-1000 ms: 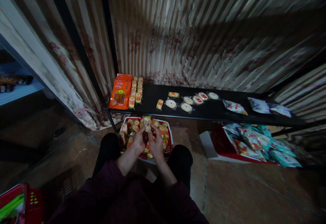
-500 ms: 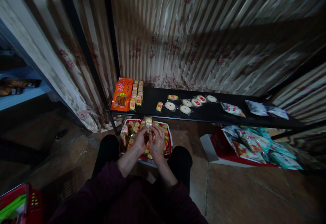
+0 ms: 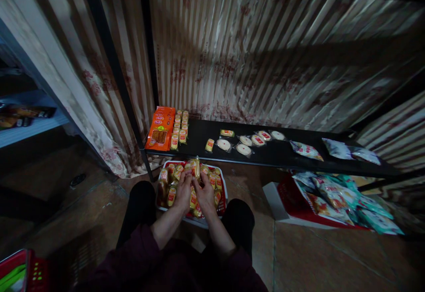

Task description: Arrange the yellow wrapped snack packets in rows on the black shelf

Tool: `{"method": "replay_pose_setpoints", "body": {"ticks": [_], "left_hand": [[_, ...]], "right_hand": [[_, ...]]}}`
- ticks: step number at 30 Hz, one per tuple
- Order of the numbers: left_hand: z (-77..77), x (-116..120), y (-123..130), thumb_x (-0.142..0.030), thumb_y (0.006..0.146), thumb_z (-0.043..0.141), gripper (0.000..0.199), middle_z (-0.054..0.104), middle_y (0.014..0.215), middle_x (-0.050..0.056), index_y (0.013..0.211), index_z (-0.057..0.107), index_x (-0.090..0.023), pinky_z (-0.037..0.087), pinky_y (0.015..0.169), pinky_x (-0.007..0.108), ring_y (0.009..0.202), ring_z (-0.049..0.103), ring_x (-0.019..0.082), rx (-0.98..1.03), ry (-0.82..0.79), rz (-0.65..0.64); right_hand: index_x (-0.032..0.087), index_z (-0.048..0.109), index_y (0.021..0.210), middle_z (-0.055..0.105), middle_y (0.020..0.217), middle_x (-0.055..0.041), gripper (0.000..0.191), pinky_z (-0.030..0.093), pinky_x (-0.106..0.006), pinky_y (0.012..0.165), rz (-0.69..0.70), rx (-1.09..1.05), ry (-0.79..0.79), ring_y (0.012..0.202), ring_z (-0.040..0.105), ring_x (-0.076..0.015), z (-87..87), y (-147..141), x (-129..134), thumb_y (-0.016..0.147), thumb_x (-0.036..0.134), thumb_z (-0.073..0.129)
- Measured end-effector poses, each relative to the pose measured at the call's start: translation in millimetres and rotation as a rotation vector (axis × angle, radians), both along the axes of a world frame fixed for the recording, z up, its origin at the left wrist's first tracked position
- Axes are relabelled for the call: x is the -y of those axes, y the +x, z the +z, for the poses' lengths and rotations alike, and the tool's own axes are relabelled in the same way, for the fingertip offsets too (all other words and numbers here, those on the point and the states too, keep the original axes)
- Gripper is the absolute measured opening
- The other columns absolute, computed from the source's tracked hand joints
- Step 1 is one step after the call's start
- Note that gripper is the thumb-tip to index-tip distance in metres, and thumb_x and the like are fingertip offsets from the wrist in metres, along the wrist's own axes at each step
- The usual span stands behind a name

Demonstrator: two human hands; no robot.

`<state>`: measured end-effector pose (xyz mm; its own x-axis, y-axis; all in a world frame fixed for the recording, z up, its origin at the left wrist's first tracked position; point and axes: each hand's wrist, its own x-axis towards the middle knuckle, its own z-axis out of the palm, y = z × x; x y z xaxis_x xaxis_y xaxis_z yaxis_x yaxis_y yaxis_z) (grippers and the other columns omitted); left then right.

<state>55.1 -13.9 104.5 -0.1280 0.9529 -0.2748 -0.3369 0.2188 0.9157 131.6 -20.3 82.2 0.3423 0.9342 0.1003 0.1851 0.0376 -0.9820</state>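
My left hand (image 3: 183, 191) and my right hand (image 3: 205, 192) are close together over a red basket with a white rim (image 3: 225, 190). Between their fingertips they hold a small yellow wrapped snack (image 3: 197, 168), standing on edge. Similar yellow packs with red labels (image 3: 171, 196) fill the basket around and beneath my hands. On the black shelf (image 3: 199, 128) just beyond, more yellow packs (image 3: 182, 136) stand in two rows beside an orange bag (image 3: 160, 128).
Farther right on the shelf lie two single yellow packs (image 3: 209, 145), several round white snacks (image 3: 244, 149) and bags (image 3: 306, 150). Below sits a red and white box (image 3: 282, 203) of bags. Another red basket (image 3: 33, 270) is at lower left. Shelf posts (image 3: 124, 92) rise at left.
The held snack has turned from its broad side to a narrow edge, and my hands have shifted around it. The whole view has moved slightly.
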Motion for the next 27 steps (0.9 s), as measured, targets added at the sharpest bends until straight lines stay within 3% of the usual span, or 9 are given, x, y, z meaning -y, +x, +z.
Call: {"method": "replay_pose_setpoints", "body": {"ticks": [7,14,21,27], "left_hand": [[-13.6,-19,3,-0.025,0.081,0.053,0.021,0.063,0.114,0.007,0.100,0.062,-0.021,0.038,0.102,0.034,0.111,0.056,0.019,-0.190,0.156,-0.049],[-25.4,-41,14,-0.012,0.076,0.047,0.030,0.062,0.114,0.008,0.101,0.062,-0.022,0.038,0.103,0.040,0.111,0.055,0.021,-0.324,0.234,-0.041],[-23.3,-62,12,-0.008,0.071,0.047,0.034,0.061,0.114,0.008,0.098,0.063,-0.022,0.035,0.106,0.042,0.112,0.054,0.022,-0.422,0.254,0.006],[-26.8,-84,7,-0.009,0.073,0.046,0.035,0.060,0.117,0.010,0.101,0.064,-0.019,0.036,0.107,0.042,0.116,0.052,0.022,-0.510,0.262,0.023]], "right_hand": [[0.023,0.068,0.106,0.070,0.105,-0.0054,0.037,0.049,-0.036,0.089,-0.013,-0.155,-0.060,0.098,0.063,-0.0227,-13.1,11,-26,0.079,0.047,0.059],[0.020,0.060,0.117,0.067,0.112,-0.0079,0.045,0.046,-0.036,0.093,-0.029,-0.161,-0.050,0.102,0.062,-0.0221,-13.8,23,-48,0.078,0.043,0.060],[0.020,0.064,0.109,0.069,0.104,-0.0067,0.037,0.047,-0.035,0.090,0.053,-0.127,-0.036,0.094,0.063,-0.0215,-13.6,20,-73,0.080,0.041,0.057],[0.019,0.065,0.101,0.071,0.096,-0.0064,0.033,0.049,-0.035,0.084,0.033,-0.057,-0.065,0.088,0.065,-0.0218,-16.8,15,-99,0.078,0.041,0.059]]}}
